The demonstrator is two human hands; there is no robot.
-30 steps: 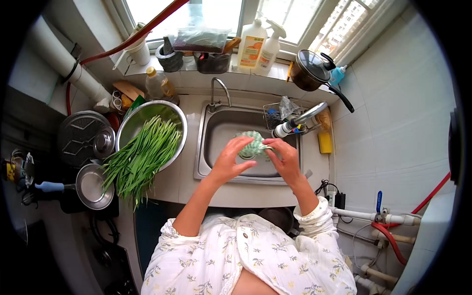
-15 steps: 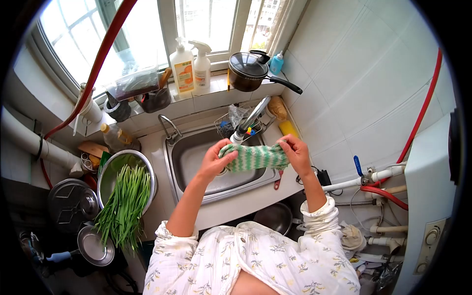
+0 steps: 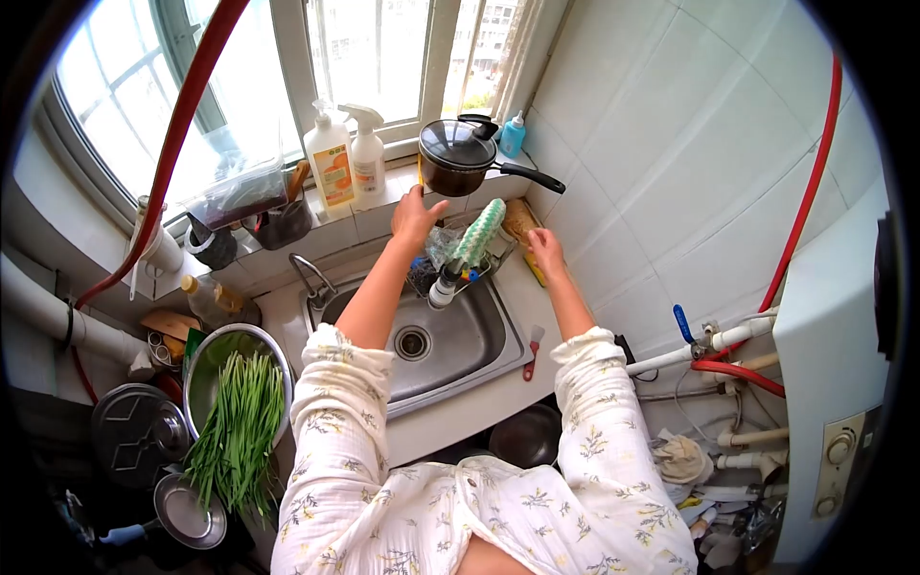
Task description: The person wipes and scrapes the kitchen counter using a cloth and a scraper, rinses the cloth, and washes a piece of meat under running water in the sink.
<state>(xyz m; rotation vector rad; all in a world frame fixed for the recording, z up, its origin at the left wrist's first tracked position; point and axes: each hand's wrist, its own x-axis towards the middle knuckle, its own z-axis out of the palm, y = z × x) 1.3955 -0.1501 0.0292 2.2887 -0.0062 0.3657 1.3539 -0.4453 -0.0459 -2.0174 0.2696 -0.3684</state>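
A green-and-white striped cloth (image 3: 479, 235) hangs over the faucet (image 3: 446, 287) above the sink (image 3: 455, 350). My left hand (image 3: 414, 218) is left of the cloth, just below the pot on the sill. Its thumb is apart from the fingers and nothing shows in it. To the right of the cloth, my right hand (image 3: 546, 255) is beside a brown item (image 3: 518, 220) and a yellow item (image 3: 534, 269) on the counter. Its fingers are loosely bent, with no held thing visible. Behind the faucet stands a wire basket (image 3: 498, 259) with a clear plastic bag (image 3: 442, 244).
A lidded saucepan (image 3: 455, 177), a pump bottle (image 3: 332, 163) and a spray bottle (image 3: 367, 158) line the sill. Left of the sink, green stalks (image 3: 240, 422) fill a metal bowl (image 3: 281, 350). A red-handled scraper (image 3: 531, 362) lies at the right. Pipes (image 3: 671, 360) run along the wall.
The cloth, stretched between both hands before, now lies over the faucet, and both hands have let it go. My left hand has moved up toward the pot; my right hand has moved up and left.
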